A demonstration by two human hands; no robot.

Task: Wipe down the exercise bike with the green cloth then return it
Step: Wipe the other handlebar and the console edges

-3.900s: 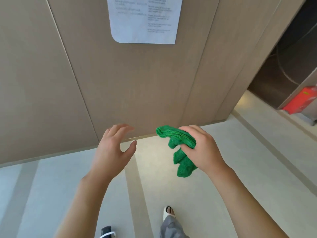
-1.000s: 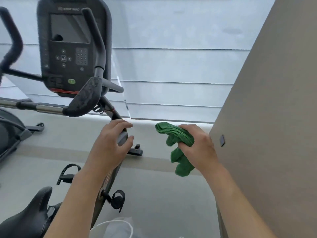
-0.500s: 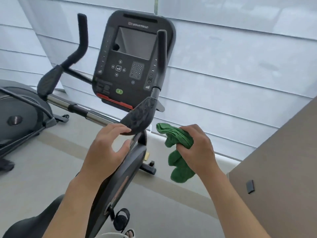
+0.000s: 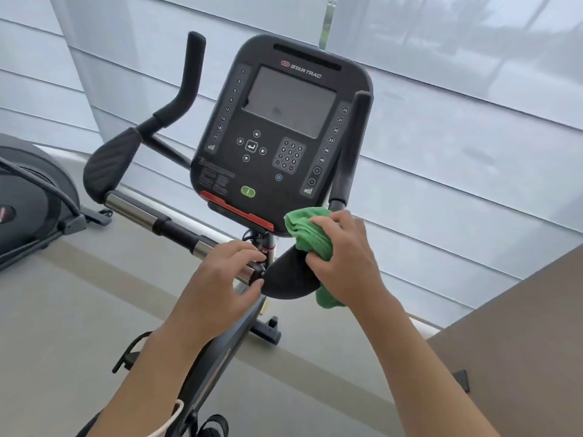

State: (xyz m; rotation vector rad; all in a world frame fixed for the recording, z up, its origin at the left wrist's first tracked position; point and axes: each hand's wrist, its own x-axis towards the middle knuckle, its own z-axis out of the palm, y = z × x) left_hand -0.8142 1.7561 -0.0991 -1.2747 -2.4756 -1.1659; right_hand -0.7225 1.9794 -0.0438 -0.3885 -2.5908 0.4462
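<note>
The black exercise bike stands straight ahead, its console (image 4: 277,134) facing me with a dark screen and keypad. My right hand (image 4: 344,263) grips the bunched green cloth (image 4: 307,231) and holds it against the right elbow pad (image 4: 287,279) of the handlebar. Part of the cloth hangs below my palm. My left hand (image 4: 217,279) curls over the chrome handlebar (image 4: 132,206) at its black clamp, just left of that pad. The left elbow pad (image 4: 108,162) and upright grip (image 4: 189,80) stand bare.
Another grey exercise machine (image 4: 28,200) sits on the floor at the left. A beige wall panel (image 4: 520,342) rises at the lower right. Pale window blinds (image 4: 457,137) fill the space behind the bike. The bike frame (image 4: 217,351) slopes down toward me.
I turned from the wall panel to the bike. In the last half second my right hand brought the cloth up onto the right elbow pad, and my left hand settled on the handlebar clamp.
</note>
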